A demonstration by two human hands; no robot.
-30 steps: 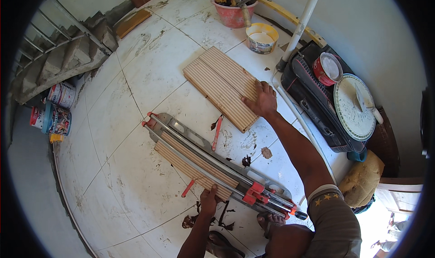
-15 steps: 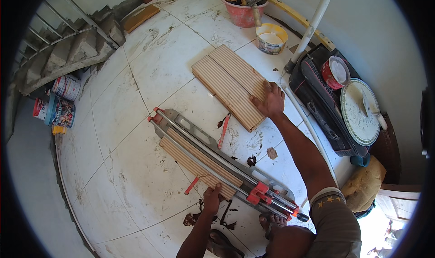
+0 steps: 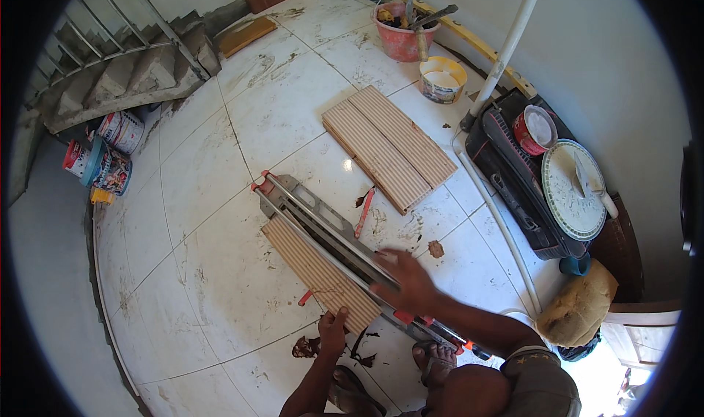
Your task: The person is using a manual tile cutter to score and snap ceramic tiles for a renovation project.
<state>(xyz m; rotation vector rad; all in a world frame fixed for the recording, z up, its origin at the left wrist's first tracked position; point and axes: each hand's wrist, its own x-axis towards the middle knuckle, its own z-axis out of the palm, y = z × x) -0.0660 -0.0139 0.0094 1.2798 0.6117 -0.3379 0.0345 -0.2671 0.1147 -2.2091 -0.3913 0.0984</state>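
Note:
My left hand (image 3: pixel 333 331) grips the near end of a striped tan tile (image 3: pixel 304 263), which lies along the grey tile cutter (image 3: pixel 330 234) and juts out on its left side. My right hand (image 3: pixel 405 283), slightly blurred, is over the cutter's rails with its fingers apart, near the red carriage (image 3: pixel 403 316); whether it touches them I cannot tell. A stack of matching striped tiles (image 3: pixel 389 146) lies beyond the cutter, beside a short red bar (image 3: pixel 365 212).
Concrete stairs (image 3: pixel 128 80) with paint buckets (image 3: pixel 117 135) are at left. At right are a pink bucket of tools (image 3: pixel 403 43), a yellow tub (image 3: pixel 442 83), white pipes (image 3: pixel 499 241), a black case (image 3: pixel 495 197) bearing a plate (image 3: pixel 561 212) and trowel, and a tan sack (image 3: pixel 576 307). My feet (image 3: pixel 433 358) are below.
My right hand has left the tile stack and moved down and left over the cutter. The tile in my left hand has shifted out leftward from under the rails.

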